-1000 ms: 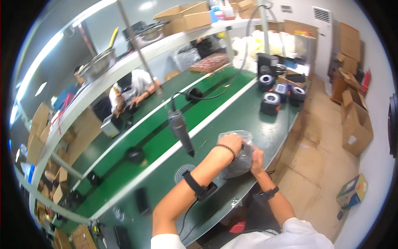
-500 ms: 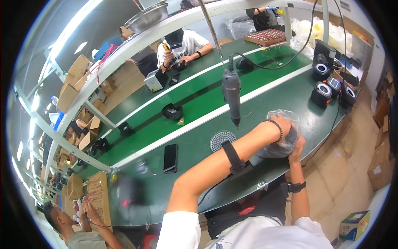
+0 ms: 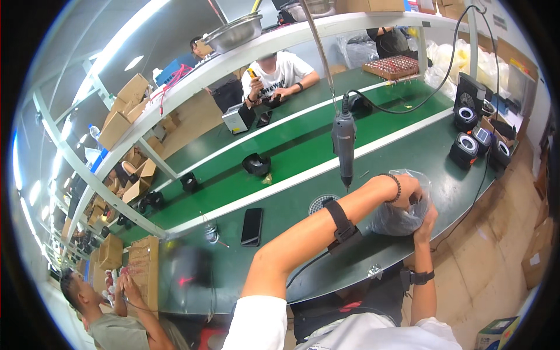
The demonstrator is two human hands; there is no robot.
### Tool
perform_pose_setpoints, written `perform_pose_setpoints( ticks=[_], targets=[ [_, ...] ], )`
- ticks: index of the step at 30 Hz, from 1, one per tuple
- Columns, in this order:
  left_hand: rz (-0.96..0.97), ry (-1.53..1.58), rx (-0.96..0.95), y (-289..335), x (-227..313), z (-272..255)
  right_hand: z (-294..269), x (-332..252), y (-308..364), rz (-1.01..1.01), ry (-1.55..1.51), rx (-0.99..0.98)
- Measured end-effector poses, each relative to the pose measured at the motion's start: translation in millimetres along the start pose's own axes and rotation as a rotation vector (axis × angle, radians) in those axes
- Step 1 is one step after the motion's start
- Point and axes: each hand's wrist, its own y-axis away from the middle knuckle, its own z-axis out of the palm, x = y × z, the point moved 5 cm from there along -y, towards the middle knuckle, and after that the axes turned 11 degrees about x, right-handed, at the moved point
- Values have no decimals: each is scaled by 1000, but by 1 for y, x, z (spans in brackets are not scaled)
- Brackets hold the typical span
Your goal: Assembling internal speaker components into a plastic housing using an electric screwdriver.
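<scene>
A clear plastic bag sits near the bench edge, right of centre. My left hand is at its upper part, fingers curled down around a small dark thing that is mostly hidden. My right hand grips the bag's right side. Left of the bag, a round perforated disc lies partly behind my left forearm. Above the disc hangs a grey electric screwdriver, tip down, touched by neither hand.
A black phone and a small clear bottle lie to the left. Black round-faced devices cluster at the far right. Along the bench runs a green belt carrying a black part. Co-workers sit across and at lower left.
The view has shifted, so the bench appears further right and lower. My left hand's fingers have curled, and a dark thing shows by them. My right hand stays on the bag.
</scene>
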Motion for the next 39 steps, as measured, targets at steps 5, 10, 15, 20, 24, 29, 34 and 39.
perform_pose_setpoints(
  ticks=[5, 10, 15, 20, 24, 29, 34, 39],
  targets=[
    [-103, 226, 33, 2, 0, -17, -1, -5, 0, -24, 66, -8],
    [-126, 143, 36, -1, 4, -20, -1, -6, -2, -13, 46, 0],
    [-61, 93, 59, -8, -6, -6, 4, -8, -1, 25, 46, -8],
    [-185, -76, 31, -6, 9, 0, 2, -14, -4, 32, 78, 23],
    [-149, -100, 102, -5, 5, 7, 3, -13, -3, 30, 47, 27],
    [-162, -51, 23, -10, 8, 24, 1, -15, -4, 8, 22, 31],
    [-131, 41, 82, -6, -6, 20, 2, -11, -2, -1, 36, 45],
    [-95, 91, 244, -13, -12, 15, 4, -18, -4, -2, 56, 26]
  ],
)
